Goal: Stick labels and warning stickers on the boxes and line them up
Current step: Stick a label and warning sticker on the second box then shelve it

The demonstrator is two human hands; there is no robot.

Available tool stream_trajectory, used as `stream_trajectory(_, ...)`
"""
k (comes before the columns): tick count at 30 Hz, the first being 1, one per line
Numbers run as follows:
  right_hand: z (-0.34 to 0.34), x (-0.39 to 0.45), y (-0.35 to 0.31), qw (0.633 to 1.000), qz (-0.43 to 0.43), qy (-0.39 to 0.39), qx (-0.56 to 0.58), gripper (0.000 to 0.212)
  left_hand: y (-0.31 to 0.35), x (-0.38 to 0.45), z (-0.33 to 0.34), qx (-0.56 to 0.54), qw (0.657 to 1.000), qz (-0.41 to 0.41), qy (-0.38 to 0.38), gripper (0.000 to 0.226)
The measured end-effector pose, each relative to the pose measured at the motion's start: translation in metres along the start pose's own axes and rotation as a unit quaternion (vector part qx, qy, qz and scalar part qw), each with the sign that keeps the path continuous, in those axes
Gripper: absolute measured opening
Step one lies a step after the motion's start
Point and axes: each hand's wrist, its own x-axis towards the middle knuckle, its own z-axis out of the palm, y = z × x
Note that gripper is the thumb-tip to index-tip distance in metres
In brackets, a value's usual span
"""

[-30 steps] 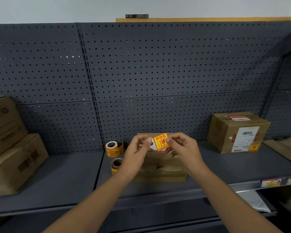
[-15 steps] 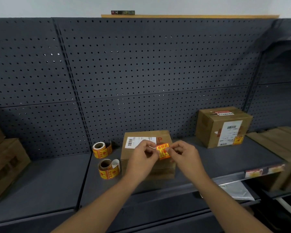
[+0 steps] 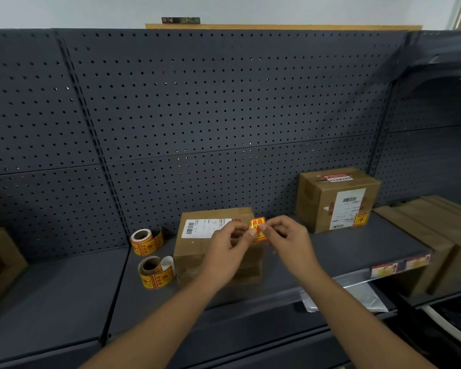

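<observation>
Shelf point(image 3: 343, 251), grey, carries a labelled box point(image 3: 336, 199) far right and a middle box point(image 3: 197, 251). Left hand point(image 3: 224, 251) and right hand point(image 3: 290, 241) both pinch an orange warning sticker point(image 3: 258, 227) above the middle box's right corner. Two sticker rolls point(image 3: 155, 272) sit left.

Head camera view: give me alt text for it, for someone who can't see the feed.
Both hands, left hand and right hand, pinch an orange warning sticker above a cardboard box that bears a white label on a grey shelf. Two sticker rolls sit left; a labelled box stands right.
</observation>
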Motion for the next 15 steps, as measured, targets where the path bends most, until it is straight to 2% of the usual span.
stream_trajectory(4,-0.003,0.002,-0.002,1.000,-0.007,-0.002,0.014,0.007,0.001,0.008,0.005,-0.065,0.995,-0.067,0.044,0.027)
stream_trajectory(6,-0.006,0.003,-0.002,1.000,-0.005,-0.004,-0.005,0.007,0.002,0.013,0.005,-0.058,0.994,-0.075,0.059,0.030)
stream_trajectory(11,-0.001,0.009,0.000,0.990,-0.023,0.016,-0.139,0.012,0.001,0.024,0.007,0.036,0.995,-0.071,0.053,0.028)
stream_trajectory(15,0.004,0.019,0.003,0.982,-0.002,-0.011,-0.187,0.016,-0.014,0.034,0.001,0.139,0.987,-0.052,0.056,0.025)
